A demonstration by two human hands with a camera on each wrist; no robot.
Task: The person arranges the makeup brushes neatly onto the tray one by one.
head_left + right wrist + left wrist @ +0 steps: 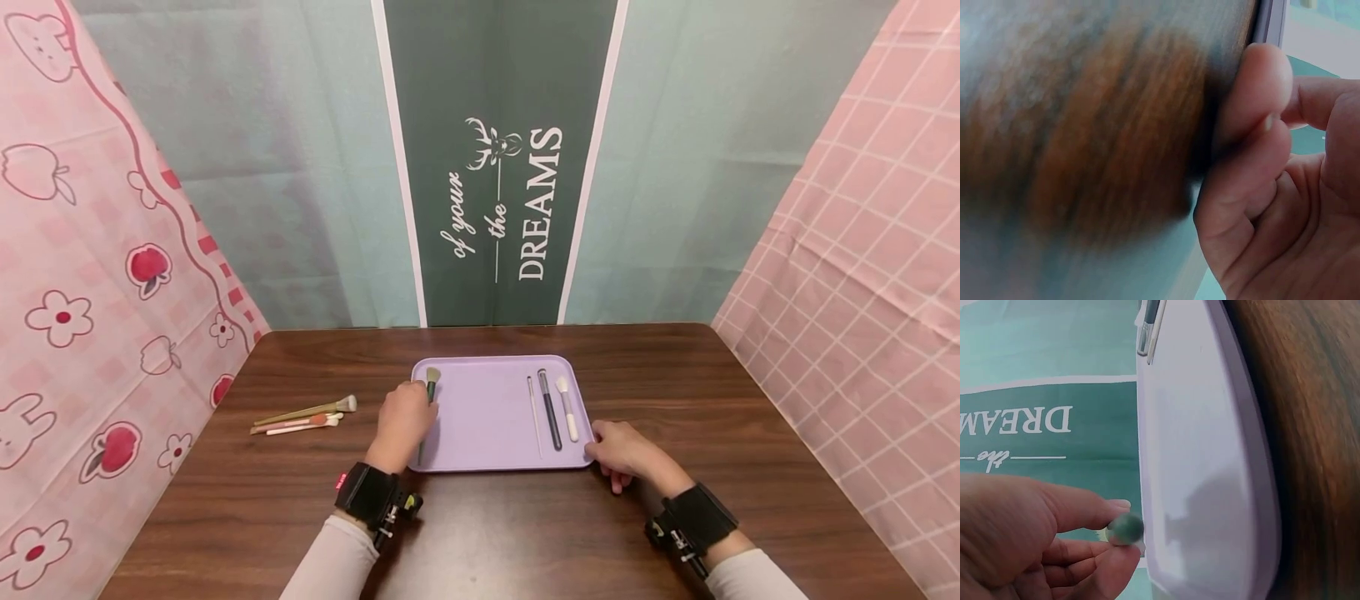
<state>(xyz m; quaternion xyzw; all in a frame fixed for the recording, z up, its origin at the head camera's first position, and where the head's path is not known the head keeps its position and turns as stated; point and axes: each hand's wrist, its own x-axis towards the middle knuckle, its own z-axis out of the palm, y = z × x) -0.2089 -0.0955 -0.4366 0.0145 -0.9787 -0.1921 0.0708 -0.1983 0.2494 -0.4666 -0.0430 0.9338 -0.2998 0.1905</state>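
Observation:
In the head view my left hand (406, 419) pinches a dark green makeup brush (432, 377) over the left end of a lilac tray (480, 417). The brush's pale bristles point toward the back. The left wrist view shows the rounded green handle end (1126, 529) between thumb and fingers. My right hand (624, 450) grips the tray's near right corner, its other fingers curled near the tabletop. At the tray's right side lie a thin brush (534, 414), a dark-handled brush (550, 410) and a white-handled brush (567, 410), roughly side by side.
Left of the tray, several makeup brushes (303, 417) lie in a loose bundle on the brown wooden table (480, 533). A green curtain (495, 300) hangs behind the table's back edge, with pink cloths (825, 275) at both sides.

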